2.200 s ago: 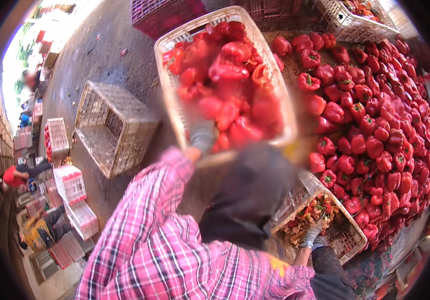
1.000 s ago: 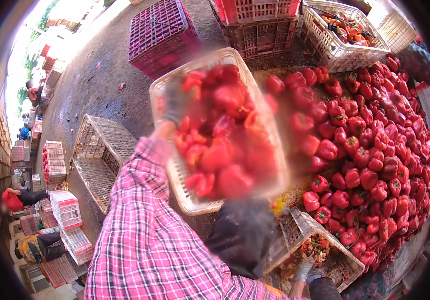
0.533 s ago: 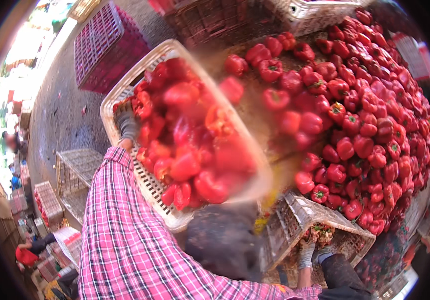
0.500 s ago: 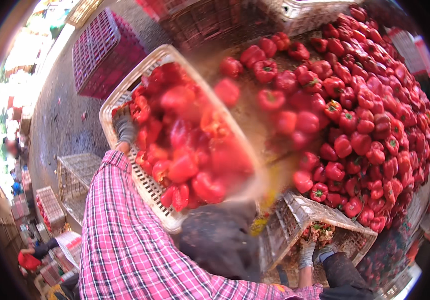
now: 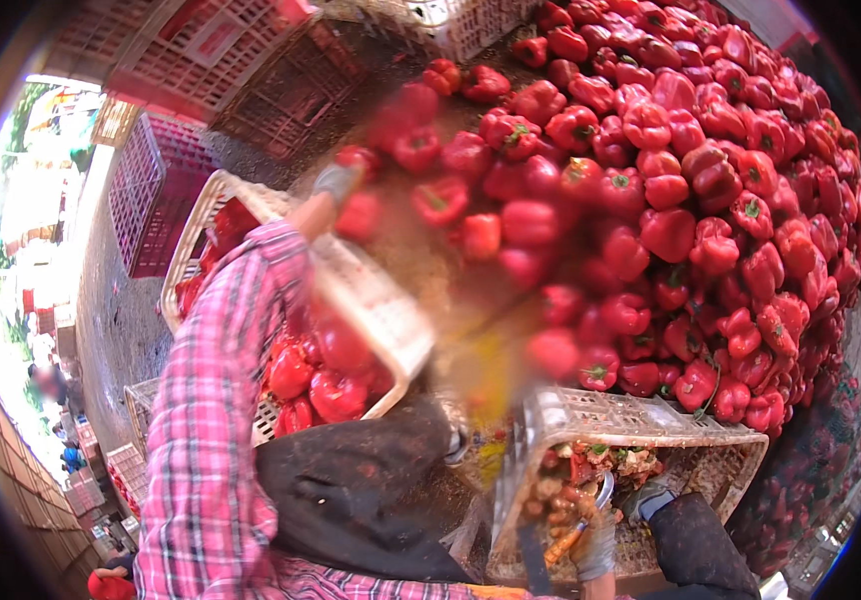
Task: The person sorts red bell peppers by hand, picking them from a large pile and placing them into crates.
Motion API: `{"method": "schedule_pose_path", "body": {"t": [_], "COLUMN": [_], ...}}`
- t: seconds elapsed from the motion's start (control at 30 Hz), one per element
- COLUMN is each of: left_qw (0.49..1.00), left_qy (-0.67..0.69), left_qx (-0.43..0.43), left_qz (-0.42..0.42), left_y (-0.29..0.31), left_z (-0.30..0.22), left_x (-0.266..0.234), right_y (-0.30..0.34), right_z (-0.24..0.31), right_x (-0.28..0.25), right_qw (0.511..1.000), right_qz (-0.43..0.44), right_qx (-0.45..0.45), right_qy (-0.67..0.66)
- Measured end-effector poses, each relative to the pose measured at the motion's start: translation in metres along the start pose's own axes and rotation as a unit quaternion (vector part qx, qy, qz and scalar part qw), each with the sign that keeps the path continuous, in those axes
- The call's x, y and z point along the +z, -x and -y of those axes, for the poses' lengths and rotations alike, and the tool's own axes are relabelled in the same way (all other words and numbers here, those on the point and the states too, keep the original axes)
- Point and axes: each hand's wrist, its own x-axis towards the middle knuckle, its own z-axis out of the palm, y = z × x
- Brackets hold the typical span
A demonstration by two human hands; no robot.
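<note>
Grey floor (image 5: 121, 310) is showing left of the pepper heap (image 5: 711, 230) (landmark). Left hand (image 5: 336, 182), gloved, is hovering against a red pepper (image 5: 359, 157) at the heap's far-left edge; blur is hiding contact, finger spread cannot be told. Right hand (image 5: 596, 550) is gripping a curved knife (image 5: 563, 546) over a scraps crate (image 5: 651, 427), near side of heap. Pepper-filled crate (image 5: 381, 310) is standing left of heap; purple crate (image 5: 166, 190), farther left.
</note>
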Motion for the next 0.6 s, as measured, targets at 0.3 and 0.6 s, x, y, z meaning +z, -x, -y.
{"method": "schedule_pose_path", "body": {"t": [0.3, 0.6], "left_qw": [0.975, 0.983], "left_qy": [0.046, 0.152], "left_qx": [-0.202, -0.090], "left_qz": [-0.083, -0.044], "left_y": [-0.063, 0.023], "left_z": [0.096, 0.004], "left_x": [0.088, 0.085], "right_y": [-0.031, -0.013], "right_z": [0.024, 0.030], "right_x": [-0.015, -0.009], "right_qw": [0.998, 0.991], "right_qz": [-0.036, -0.029], "right_qx": [-0.001, -0.076], "right_qy": [0.049, 0.102]}}
